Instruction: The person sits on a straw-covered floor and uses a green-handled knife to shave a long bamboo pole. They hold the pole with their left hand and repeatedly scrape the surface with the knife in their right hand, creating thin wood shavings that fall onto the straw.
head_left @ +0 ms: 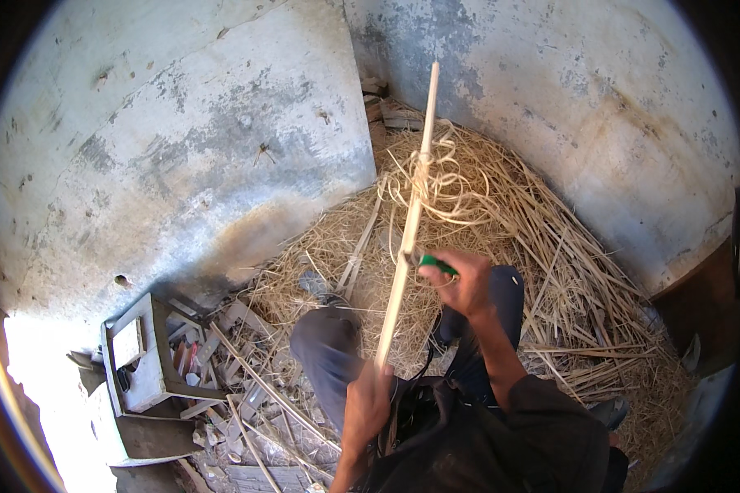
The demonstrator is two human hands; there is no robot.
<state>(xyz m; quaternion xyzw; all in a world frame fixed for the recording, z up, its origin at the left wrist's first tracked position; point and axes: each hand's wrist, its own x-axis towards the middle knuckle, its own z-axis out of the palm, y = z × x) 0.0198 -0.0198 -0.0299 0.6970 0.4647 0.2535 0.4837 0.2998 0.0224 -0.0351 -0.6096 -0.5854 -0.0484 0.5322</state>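
My left hand [367,404] is closed around the lower end of a long pale bamboo strip [394,311], close to my left knee. From there the strip slants up and away in front of me. Thin curled shavings [446,185] cling to its upper half. A green-handled knife [437,264] is in my closed right hand [469,283]. Its short blade, only partly visible, meets the strip's right side about midway along.
A pile of straw-like shavings and split strips [567,279] spreads along the wall ahead and to my right. At the left stands a worn box-like wooden frame [152,394] amid rubble and scraps. Stained, peeling walls [263,156] form a corner ahead.
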